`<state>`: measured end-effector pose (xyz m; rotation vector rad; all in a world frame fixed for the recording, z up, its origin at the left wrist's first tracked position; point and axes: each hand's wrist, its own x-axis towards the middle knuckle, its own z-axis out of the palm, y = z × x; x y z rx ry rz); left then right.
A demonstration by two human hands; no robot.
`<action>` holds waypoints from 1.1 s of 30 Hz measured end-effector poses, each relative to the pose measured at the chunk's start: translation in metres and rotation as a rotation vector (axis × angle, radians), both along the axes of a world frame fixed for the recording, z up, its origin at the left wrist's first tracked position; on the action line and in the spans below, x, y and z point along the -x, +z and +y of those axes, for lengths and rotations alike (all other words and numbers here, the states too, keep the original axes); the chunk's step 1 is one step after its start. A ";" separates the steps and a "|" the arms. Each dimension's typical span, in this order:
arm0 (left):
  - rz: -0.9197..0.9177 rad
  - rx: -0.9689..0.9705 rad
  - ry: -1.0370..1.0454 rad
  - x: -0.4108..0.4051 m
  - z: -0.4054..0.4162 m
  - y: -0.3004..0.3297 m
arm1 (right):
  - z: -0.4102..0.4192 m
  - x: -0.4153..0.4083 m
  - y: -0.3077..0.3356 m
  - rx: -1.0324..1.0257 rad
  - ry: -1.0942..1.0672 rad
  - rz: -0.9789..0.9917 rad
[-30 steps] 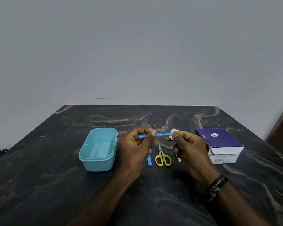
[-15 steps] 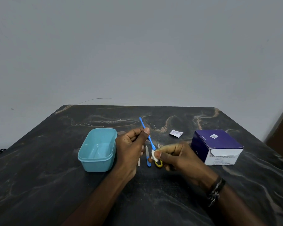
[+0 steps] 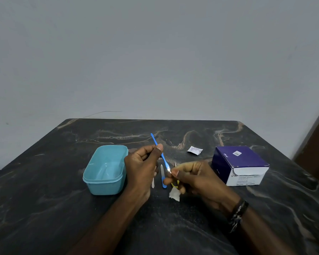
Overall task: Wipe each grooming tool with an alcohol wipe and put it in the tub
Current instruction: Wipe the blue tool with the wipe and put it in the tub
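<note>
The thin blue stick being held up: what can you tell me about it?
The blue stick is a slim grooming tool, plastic by its look, tilted with its far tip up and away from the person. The left hand pinches it near the middle. Its lower end flattens a little and meets the right hand, which holds a white wipe against it, above the dark table.

Single head-worn wide-angle view, looking forward and down from above the near edge of a dark marble-patterned table (image 3: 44, 208). Close to the left hand (image 3: 142, 170) and right hand (image 3: 197, 179) at lower centre. Upper half filled by a plain grey wall (image 3: 155, 52) beyond the far edge.
</note>
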<state>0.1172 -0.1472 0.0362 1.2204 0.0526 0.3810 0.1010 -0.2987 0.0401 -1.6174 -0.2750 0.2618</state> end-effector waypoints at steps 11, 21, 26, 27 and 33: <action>0.027 -0.059 0.043 -0.001 -0.001 -0.002 | -0.019 -0.009 -0.002 0.535 -0.030 -0.317; 0.046 -0.078 0.024 0.001 -0.001 -0.003 | -0.014 -0.007 -0.006 0.783 0.064 -0.433; 0.047 -0.080 0.018 0.001 -0.002 -0.003 | -0.012 -0.004 -0.003 0.704 -0.016 -0.420; 0.046 -0.081 0.016 0.001 -0.002 -0.003 | -0.011 -0.004 -0.001 0.648 -0.056 -0.391; 0.035 -0.138 0.007 0.000 -0.003 -0.007 | -0.008 0.001 0.008 0.242 -0.209 -0.206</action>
